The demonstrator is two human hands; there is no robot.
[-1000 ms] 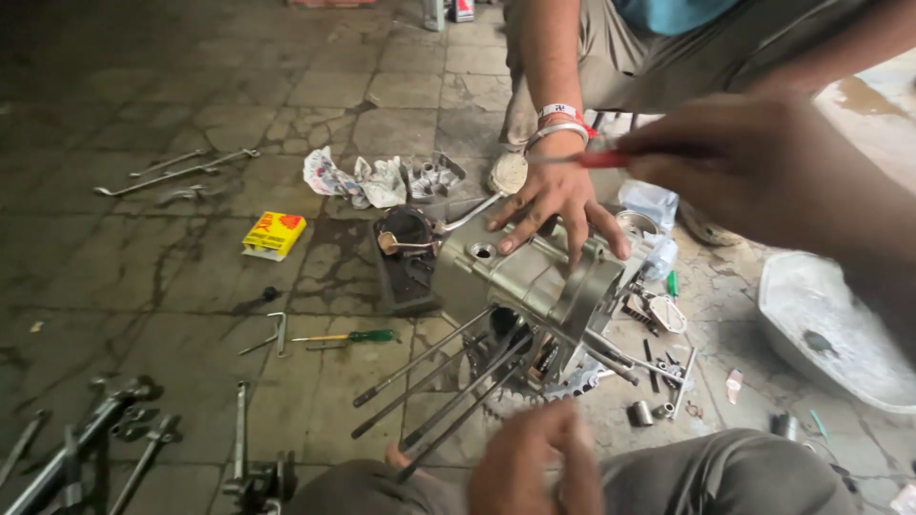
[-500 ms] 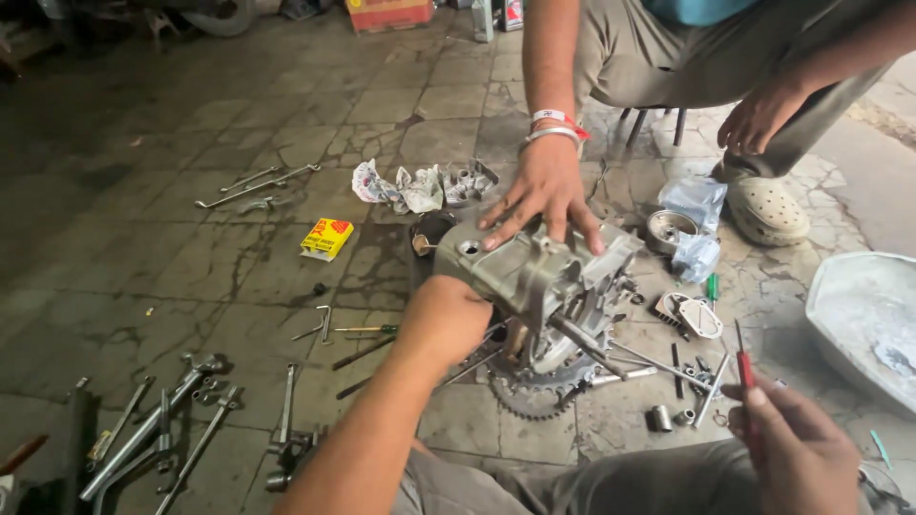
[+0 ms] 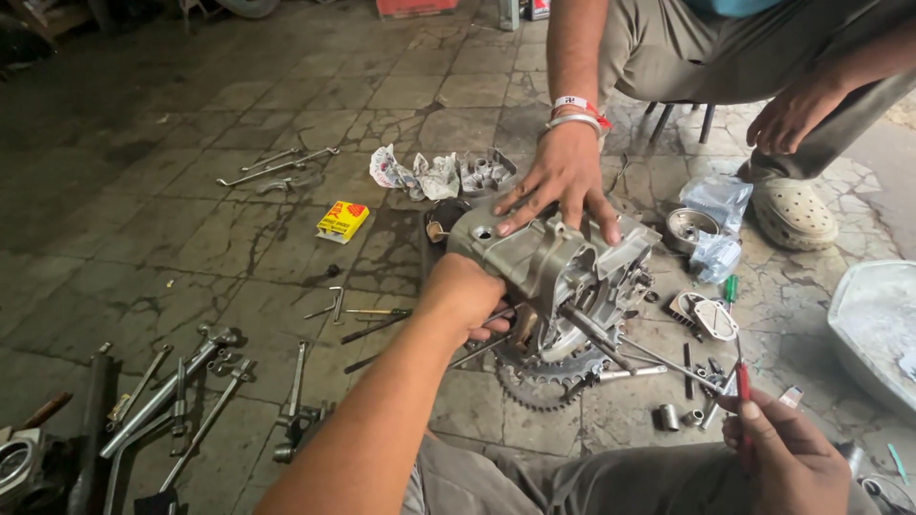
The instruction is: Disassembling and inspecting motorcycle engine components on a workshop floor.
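A grey metal engine case (image 3: 563, 272) with long studs and a sprocket (image 3: 534, 381) under it sits on the stone floor. My left hand (image 3: 465, 298) grips the case's near left side. Low at the right, my right hand (image 3: 787, 463) holds a red-handled screwdriver (image 3: 742, 381), tip pointing up toward the case. Another person's hand (image 3: 563, 181), with bracelets on the wrist, presses flat on the top of the case from the far side; their other hand (image 3: 787, 114) rests by their knee.
Wrenches and bars (image 3: 172, 401) lie at the lower left, more wrenches (image 3: 277, 167) farther back. A yellow box (image 3: 343, 220), crumpled rags (image 3: 415, 175), small parts (image 3: 706, 315), a green-handled tool (image 3: 732, 287) and a grey basin (image 3: 878, 324) surround the case.
The view has shifted down slightly. My left hand stays on the case and the other person's hand stays on top. My right hand still holds the screwdriver low at the right.
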